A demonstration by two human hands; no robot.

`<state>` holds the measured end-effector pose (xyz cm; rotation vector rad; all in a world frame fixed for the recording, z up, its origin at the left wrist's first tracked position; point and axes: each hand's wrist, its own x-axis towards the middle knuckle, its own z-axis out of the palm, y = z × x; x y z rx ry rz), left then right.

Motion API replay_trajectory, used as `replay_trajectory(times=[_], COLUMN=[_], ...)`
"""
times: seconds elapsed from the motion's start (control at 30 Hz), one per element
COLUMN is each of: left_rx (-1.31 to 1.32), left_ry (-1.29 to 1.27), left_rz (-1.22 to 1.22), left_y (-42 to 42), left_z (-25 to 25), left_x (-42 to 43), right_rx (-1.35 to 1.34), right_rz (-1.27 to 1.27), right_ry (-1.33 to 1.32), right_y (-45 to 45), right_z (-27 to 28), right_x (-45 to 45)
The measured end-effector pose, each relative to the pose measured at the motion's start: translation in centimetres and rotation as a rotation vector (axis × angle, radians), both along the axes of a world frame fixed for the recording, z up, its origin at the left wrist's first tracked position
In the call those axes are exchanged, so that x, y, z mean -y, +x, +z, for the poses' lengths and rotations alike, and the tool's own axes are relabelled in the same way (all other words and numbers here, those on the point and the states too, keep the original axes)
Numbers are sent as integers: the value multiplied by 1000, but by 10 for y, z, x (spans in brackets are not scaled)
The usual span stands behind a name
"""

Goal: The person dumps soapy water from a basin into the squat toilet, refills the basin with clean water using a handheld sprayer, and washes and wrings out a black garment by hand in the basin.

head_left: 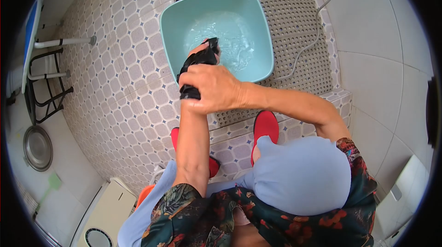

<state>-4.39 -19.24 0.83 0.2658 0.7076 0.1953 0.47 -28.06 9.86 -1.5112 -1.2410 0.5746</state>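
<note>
A wet black cloth or glove-like piece (pixel 201 57) is bunched around my left hand (pixel 199 50), over the near left part of a light teal basin (pixel 168 40). Fingertips of my left hand show at the cloth's edges; the rest of that hand is covered, so its pose is hidden. My right hand (pixel 212 87) lies across my left wrist at the basin's near rim, its fingers closed on the black material. Clear, rippling water (pixel 237 44) covers the basin's bottom.
Under the basin is a perforated mat (pixel 294 26); a grey hose (pixel 307 48) runs along its right side. A patterned tile step lies before my red shoes (pixel 267 127). At left are a chair (pixel 46 86), a metal lid (pixel 37 148) and a beige appliance (pixel 108 215).
</note>
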Motion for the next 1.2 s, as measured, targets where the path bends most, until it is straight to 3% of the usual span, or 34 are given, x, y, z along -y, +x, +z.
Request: replay_trajectory(times=[0.07,0.23,0.3,0.33,0.37,0.43,0.57,0.6,0.63,0.7,0.77,0.83,0.93,0.97,1.03,1.07,1.13,1.17,1.2], left_rx=[232,-2,172,249,-157,-115,-132,-296,-292,-610,-590,-516,-531,-517,-508,-545,-628,-632,-626], left_ry=[-413,-127,278,19,-105,-6,286,400,406,671,686,454,367,321,308,325,383,379,339], left_rz=[26,125,5,-61,129,67,159,164,169,-58,-37,64,102,108,75,26,-90,-92,-107], left_y=[-1,5,1,3,20,28,33,29,26,20,18,15,13,11,12,14,17,17,17], left_z=[-15,-9,-42,-38,6,10,12,25,26,22,18,5,-6,-9,-9,-6,2,3,4], left_x=[-6,5,1,-4,1,-7,-35,-33,-34,-40,-34,-28,-21,-19,-15,-12,-9,-9,-8], right_rx=[353,562,533,522,502,480,398,559,717,779,1038,902,685,688,342,343,-284,-287,-551], right_rz=[-51,-168,-281,-373,-464,-324,-239,-316,-398,-269,81,192,-138,-141,-110,-109,-79,-77,-78], right_ry=[-100,-41,-147,-173,-205,-386,-427,-500,-569,-689,-822,-770,-780,-780,-801,-800,-638,-642,-495], right_y=[-11,9,29,47,64,101,115,113,112,98,78,84,97,98,99,99,98,92,83], right_z=[7,-36,-51,-63,-75,-92,-134,-149,-163,-169,-163,-152,-149,-155,-153,-146,-123,-112,-100], right_x=[0,-21,-27,-32,-33,-22,-2,3,8,21,33,40,40,40,36,35,35,33,30])
